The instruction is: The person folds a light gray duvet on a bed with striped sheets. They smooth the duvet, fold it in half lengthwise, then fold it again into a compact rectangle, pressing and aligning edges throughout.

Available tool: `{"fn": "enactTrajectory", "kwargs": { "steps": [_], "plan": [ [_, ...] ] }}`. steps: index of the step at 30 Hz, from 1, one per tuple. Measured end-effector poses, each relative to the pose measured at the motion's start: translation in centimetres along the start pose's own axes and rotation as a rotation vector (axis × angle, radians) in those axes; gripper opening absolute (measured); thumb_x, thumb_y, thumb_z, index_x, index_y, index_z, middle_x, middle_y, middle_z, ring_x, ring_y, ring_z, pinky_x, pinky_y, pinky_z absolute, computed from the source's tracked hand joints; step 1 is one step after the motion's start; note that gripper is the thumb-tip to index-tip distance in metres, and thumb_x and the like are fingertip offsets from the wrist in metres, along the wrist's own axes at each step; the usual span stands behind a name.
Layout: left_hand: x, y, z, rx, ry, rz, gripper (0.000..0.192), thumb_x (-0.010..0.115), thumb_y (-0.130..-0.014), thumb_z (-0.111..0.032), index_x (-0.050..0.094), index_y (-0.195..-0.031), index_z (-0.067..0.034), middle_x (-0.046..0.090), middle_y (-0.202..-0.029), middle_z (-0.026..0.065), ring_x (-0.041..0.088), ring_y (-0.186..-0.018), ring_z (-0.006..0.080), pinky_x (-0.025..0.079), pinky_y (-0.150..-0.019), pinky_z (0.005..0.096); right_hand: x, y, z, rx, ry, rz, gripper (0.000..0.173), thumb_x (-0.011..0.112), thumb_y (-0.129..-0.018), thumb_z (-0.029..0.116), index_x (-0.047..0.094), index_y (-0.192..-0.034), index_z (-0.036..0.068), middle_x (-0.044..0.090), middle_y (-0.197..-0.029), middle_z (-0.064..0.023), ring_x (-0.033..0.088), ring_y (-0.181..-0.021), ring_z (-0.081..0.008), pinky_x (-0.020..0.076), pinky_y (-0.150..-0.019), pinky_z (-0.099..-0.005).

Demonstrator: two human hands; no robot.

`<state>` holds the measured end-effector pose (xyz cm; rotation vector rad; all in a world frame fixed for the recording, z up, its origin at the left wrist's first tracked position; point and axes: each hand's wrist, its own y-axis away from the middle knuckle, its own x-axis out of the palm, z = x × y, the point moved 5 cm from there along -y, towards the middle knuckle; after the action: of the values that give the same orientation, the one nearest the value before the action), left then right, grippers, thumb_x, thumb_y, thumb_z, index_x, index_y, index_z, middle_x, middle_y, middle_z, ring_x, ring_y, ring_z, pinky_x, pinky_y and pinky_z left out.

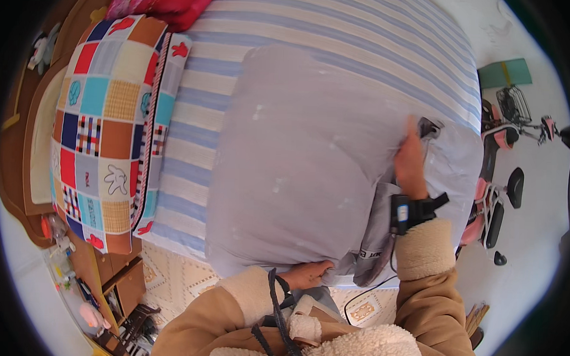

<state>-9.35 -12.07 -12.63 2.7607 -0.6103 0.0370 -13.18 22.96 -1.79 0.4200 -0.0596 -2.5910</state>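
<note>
A large, puffy grey piece of bedding [295, 150], with small pale marks, lies on the bed; whether it is a folded quilt or a big cushion is unclear. My left hand [307, 274] grips its near edge, with fingers curled into the fabric. Over its right side is my right hand [410, 159], blurred and seen edge-on, so its fingers are hard to make out. Beside that hand, loose grey fabric [450, 160] spreads to the right and shows a dark fold. A printed band [374, 254] with lettering runs along a rumpled lower fold.
The bed has a blue-and-white striped sheet [192, 123]. A patchwork-print pillow [107, 134] rests by the wooden headboard [11, 182], below a red cloth [164, 4]. A pink electric bike [492, 180] stands past the bed's right edge. Wooden drawers [128, 285] stand lower left.
</note>
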Motion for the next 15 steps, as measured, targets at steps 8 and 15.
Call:
{"fn": "enactTrajectory", "kwargs": {
  "steps": [8,15],
  "plan": [
    [-6.6,1.4,-8.8,0.086,0.095,0.106,0.031,0.052,-0.085,-0.014,0.046,-0.114,-0.004,0.057,-0.088,0.0109,0.057,-0.081,0.0197,0.045,-0.072,0.0313,2.6,2.8,1.3,0.257,-0.434,-0.124,0.035,0.069,-0.074,0.015,0.058,-0.101,-0.005,0.062,-0.090,-0.0099,0.058,-0.079,-0.0166,0.0469,-0.072,-0.0274],
    [-34.2,-0.5,-19.5,0.227,-0.935,-0.802,0.037,0.051,-0.085,-0.026,0.050,-0.115,-0.005,0.052,-0.113,0.0160,0.048,-0.106,0.0310,0.038,-0.090,0.0372,1.5,5.8,0.5,0.201,-0.309,-0.101,0.037,0.070,-0.072,0.018,0.059,-0.098,-0.005,0.062,-0.091,-0.0087,0.058,-0.078,-0.0151,0.0468,-0.071,-0.0270]
  ]
}}
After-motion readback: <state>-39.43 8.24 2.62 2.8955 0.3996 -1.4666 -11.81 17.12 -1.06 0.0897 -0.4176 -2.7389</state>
